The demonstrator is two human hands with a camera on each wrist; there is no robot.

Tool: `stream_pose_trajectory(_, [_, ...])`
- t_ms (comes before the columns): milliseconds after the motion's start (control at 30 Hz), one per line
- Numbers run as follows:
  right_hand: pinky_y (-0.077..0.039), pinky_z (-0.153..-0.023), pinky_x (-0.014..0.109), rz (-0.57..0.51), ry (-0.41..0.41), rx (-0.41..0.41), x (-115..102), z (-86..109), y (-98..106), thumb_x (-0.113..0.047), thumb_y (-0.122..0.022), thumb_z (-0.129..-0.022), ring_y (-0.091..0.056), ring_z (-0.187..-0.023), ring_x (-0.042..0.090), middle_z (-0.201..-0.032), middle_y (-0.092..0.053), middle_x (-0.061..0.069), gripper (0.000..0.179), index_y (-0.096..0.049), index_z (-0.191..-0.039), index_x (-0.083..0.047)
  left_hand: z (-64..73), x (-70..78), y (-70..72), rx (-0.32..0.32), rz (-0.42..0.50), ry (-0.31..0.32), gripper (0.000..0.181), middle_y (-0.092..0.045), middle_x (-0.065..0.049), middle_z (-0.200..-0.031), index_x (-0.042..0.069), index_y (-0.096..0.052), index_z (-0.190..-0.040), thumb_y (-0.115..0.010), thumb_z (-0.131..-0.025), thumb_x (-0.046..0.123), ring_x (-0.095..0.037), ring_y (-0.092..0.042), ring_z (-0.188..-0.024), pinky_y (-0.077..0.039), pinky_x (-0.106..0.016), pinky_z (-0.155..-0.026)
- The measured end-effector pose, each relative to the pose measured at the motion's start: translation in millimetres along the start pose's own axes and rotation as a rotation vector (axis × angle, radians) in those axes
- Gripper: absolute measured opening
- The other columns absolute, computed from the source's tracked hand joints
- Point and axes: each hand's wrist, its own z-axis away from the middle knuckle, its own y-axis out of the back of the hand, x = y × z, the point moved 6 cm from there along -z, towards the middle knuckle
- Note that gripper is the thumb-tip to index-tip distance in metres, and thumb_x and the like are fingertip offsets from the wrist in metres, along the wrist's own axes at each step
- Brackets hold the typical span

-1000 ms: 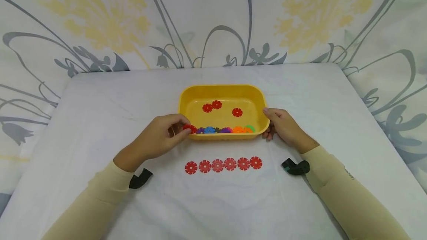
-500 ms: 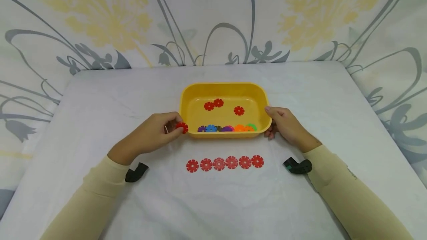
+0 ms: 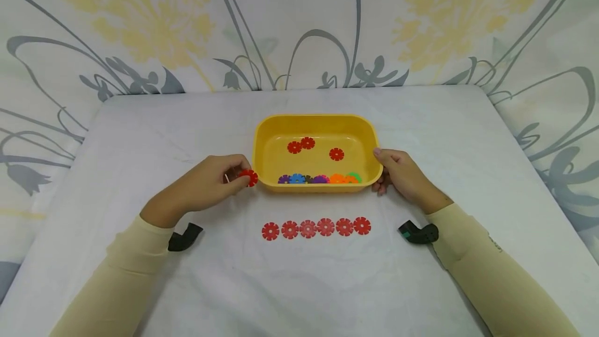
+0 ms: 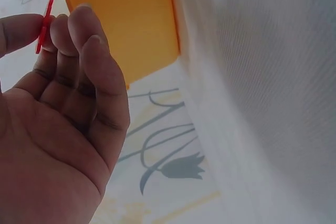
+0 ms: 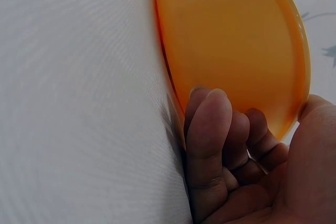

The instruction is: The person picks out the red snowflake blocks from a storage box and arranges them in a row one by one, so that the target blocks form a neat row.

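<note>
My left hand pinches a red flower-shaped plastic disc between thumb and fingertips, just outside the left end of a yellow tray. Edge-on in the left wrist view, that same red disc shows thin between the thumb and a finger. At the tray's right end my right hand grips it, thumb over the rim and the other fingers against the outer wall. Inside the tray lie 3 red discs, with blue, purple, orange, green and other coloured discs along its near side.
In front of the tray, a row of several red flower discs lies on the white cloth. Black wrist-camera mounts sit at both sleeves. Behind the table hangs a floral curtain.
The left hand, holding the red disc, has moved left from over the tray's near left corner to just outside it. The right hand keeps its grip on the tray.
</note>
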Motion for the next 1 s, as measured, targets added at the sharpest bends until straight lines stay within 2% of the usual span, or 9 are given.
stream_pose_trajectory(267, [-0.057,-0.056,0.029,-0.006,0.004,-0.004,-0.5,0.1,-0.1,-0.044,-0.037,-0.108,-0.061,-0.055,0.015,-0.066,-0.066,0.003,0.058,-0.054,-0.110,0.011,1.7,1.9,5.5,0.051,0.030,-0.007,0.003,-0.069,-0.005,-0.080,0.014,-0.064,-0.096,-0.066,-0.093,0.016,-0.017,-0.058,-0.069,-0.051,-0.025,-0.060])
stream_pose_trajectory(533, [-0.057,-0.056,0.029,-0.008,0.000,-0.007,-0.2,0.3,0.0,-0.043,-0.036,-0.108,-0.061,-0.055,0.015,-0.066,-0.066,0.003,0.057,-0.054,-0.111,0.011,2.0,1.7,8.5,0.094,0.045,-0.041,0.007,-0.066,0.001,-0.073,0.014,-0.061,-0.090,-0.066,-0.090,0.010,-0.017,-0.058,-0.062,-0.050,-0.025,-0.055])
stream_pose_trajectory(767, [-0.057,-0.056,0.029,-0.015,-0.002,-0.009,0.9,0.1,0.0,-0.043,-0.036,-0.108,-0.061,-0.055,0.015,-0.066,-0.066,0.002,0.057,-0.054,-0.113,0.011,0.1,0.0,4.7,0.073,0.055,-0.033,0.007,-0.071,-0.005,-0.082,0.014,-0.067,-0.097,-0.069,-0.092,0.012,-0.016,-0.060,-0.063,-0.052,-0.025,-0.058])
stream_pose_trajectory(1000, [-0.057,-0.054,0.029,-0.017,0.012,-0.003,0.2,-0.2,-0.8,-0.042,-0.036,-0.108,-0.061,-0.054,0.015,-0.065,-0.065,0.002,0.057,-0.053,-0.110,0.012,-0.1,-0.2,4.6,0.069,0.015,-0.051,0.011,-0.069,-0.004,-0.083,0.013,-0.068,-0.104,-0.070,-0.093,0.012,-0.016,-0.058,-0.068,-0.051,-0.023,-0.060])
